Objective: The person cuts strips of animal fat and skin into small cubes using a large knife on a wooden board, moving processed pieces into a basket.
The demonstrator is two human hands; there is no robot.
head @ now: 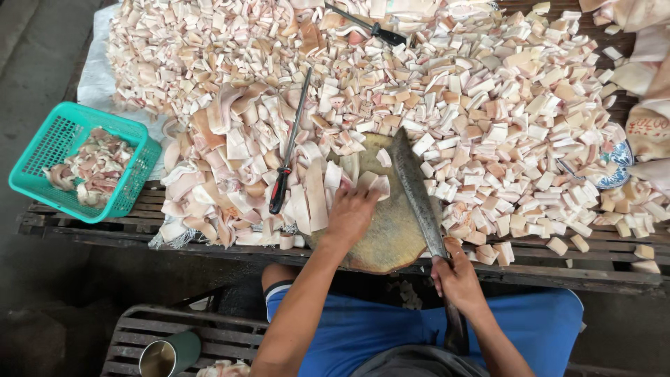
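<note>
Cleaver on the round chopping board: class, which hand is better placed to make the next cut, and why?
Right. The right hand already grips the cleaver handle, blade lying across the chopping board; the left hand rests on the pork strips.

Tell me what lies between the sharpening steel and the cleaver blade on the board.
In the head view, the left hand presses pale fat strips onto the round chopping board, between the sharpening steel and the cleaver.

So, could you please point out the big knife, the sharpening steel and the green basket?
big knife (413,183): head view, middle of blade.
sharpening steel (296,119): head view, on its rod.
green basket (43,143): head view, left wall.
</note>
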